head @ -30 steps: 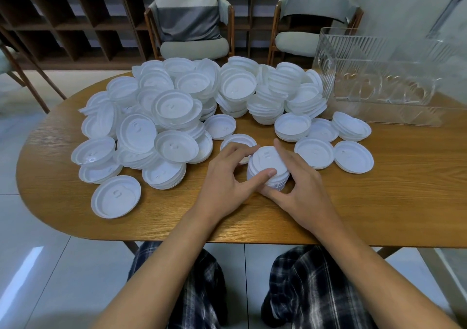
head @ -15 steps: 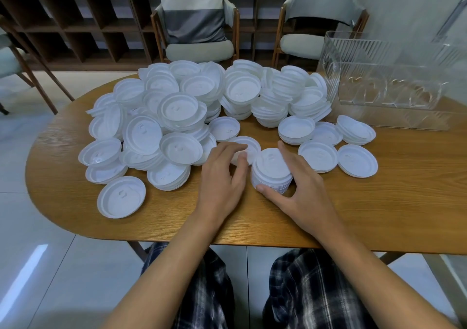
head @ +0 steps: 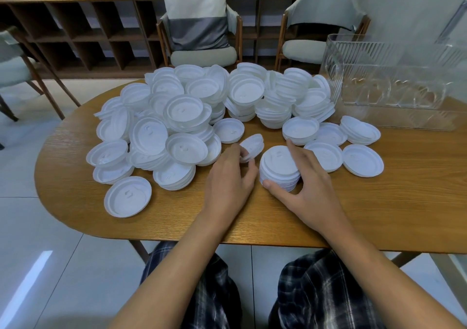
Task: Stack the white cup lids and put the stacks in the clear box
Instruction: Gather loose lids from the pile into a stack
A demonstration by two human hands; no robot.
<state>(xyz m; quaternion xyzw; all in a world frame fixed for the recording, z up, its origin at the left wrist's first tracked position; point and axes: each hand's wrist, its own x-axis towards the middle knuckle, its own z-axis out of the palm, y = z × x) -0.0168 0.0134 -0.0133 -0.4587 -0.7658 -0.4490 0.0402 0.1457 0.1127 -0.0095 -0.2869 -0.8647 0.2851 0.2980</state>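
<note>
While the right hand [head: 310, 177] wraps the stack [head: 279, 167] of white lids, thumb on the near side and index finger on the far side, we have the left hand [head: 228, 179] pinching a tilted lid [head: 251, 146] by its near edge. That lid is raised off the table [head: 417, 202], just left of the stack's far rim. We cannot tell if it is one lid or a nested pair.

The stack sits on the table near the front edge, roughly centre. Flat lids [head: 363, 160] and short stacks lie just to its right, some touching each other. The main pile [head: 189, 111] of loose and part-nested lids spreads across the far left and centre of the table, rims overlapping at mixed angles. A single lid [head: 128, 196] lies apart at the near left, inner side up.

The clear box [head: 394, 86] stands at the far right of the table, ribbed walls, no lids visible inside. The pile's right end nearly touches its left wall.

Behind the table we see two chairs, one with a white-and-grey cushion [head: 195, 12], and a dark wooden shelf unit [head: 75, 33].
</note>
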